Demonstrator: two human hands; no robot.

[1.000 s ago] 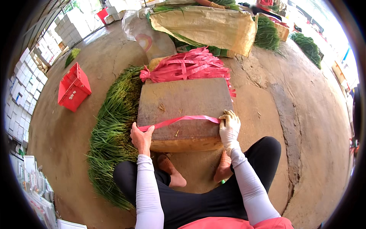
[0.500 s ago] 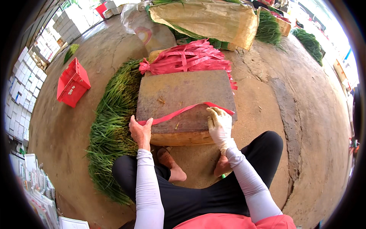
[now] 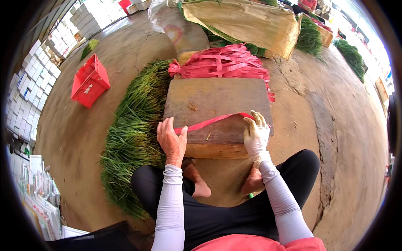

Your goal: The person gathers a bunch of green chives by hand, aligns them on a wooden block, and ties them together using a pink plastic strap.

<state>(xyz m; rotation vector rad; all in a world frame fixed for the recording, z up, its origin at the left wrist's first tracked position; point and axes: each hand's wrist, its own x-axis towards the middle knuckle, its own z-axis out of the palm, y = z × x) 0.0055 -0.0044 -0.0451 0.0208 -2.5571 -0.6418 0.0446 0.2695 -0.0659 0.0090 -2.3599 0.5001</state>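
A wooden block stands between my bent knees, with a narrow pink strip lying loosely curved across its near part. My left hand is bare, fingers apart, at the strip's left end near the block's edge. My right hand, in a stained pale glove, rests with bent, slightly spread fingers on the strip's right end. A heap of pink strips, knotted at its left, lies behind the block. A long pile of green stalks runs along the block's left side.
A red plastic crate stands at left. White box stacks and panels line the left side. A tan sack over greens lies behind. Green bundles are at back right, near a seated person. Cracked concrete floor surrounds me.
The view has shifted, so the scene sits further right. My left hand has spread its fingers. My right hand moved inward along the strip, then out toward its right end again.
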